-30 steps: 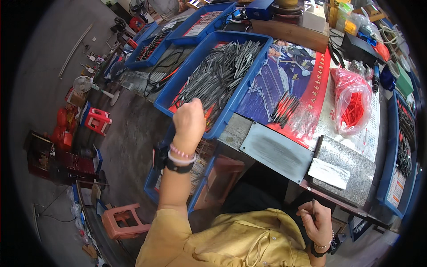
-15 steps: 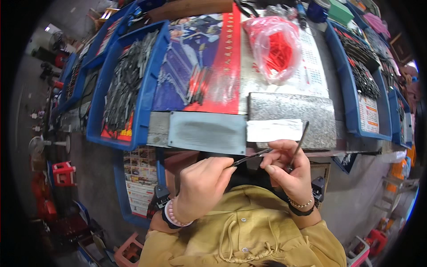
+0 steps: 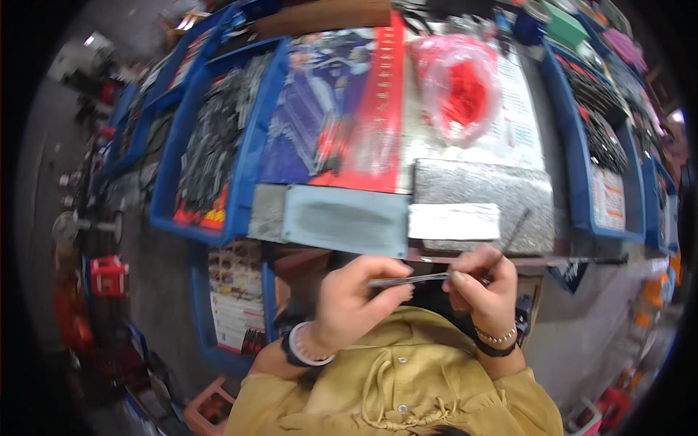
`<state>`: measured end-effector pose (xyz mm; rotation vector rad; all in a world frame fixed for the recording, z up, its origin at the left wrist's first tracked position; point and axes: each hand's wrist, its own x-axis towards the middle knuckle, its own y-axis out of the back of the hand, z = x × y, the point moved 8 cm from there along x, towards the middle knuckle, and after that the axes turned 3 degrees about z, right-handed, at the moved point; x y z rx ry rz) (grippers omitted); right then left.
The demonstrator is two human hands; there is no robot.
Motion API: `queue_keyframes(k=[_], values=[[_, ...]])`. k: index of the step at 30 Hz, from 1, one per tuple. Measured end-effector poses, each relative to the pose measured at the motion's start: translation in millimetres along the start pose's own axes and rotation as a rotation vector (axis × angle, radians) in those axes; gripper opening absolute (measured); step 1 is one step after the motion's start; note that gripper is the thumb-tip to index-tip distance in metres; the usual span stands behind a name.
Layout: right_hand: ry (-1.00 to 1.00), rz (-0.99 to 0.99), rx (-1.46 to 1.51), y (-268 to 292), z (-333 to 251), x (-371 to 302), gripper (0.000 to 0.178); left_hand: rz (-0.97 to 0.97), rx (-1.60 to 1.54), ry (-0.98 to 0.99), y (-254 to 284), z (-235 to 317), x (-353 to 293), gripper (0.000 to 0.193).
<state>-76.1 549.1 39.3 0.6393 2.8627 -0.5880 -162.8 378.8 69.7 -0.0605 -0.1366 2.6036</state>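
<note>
My left hand (image 3: 349, 301) has its thumb and forefinger closed around one end of a slim, shiny metal strip (image 3: 422, 277). The strip runs sideways in front of my chest, and the fingertips of my right hand (image 3: 488, 287) pinch its other end. A thin dark rod (image 3: 519, 225) also sticks up and to the right out of my right hand, its lower part hidden by the fingers. Just beyond my hands lie a grey-blue plate (image 3: 345, 218) with a dark worn patch and a white paper strip (image 3: 454, 221) on a speckled grey slab (image 3: 483, 182).
A blue bin (image 3: 251, 156) full of dark slim pieces stands left; another blue bin (image 3: 574, 156) holds dark parts at right. Red-and-black slim pieces (image 3: 331, 145) lie on a poster. Behind the slab sits a clear bag (image 3: 463, 94) of red pieces.
My left hand has turned and its grip has loosened, showing more of the strip, which now lies nearly level. My right hand has shifted slightly lower. The whole view has tilted a little.
</note>
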Motion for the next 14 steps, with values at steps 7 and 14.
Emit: queue_keyframes(k=[7, 14], values=[[0.111, -0.141, -0.290, -33, 5, -12, 0.011, -0.240, -0.369, 0.223, -28, -30, 8, 0.018], [0.178, 0.012, -0.190, -4, -15, 2, 0.023, -0.624, -0.042, 0.315, -36, -37, -5, 0.029]])
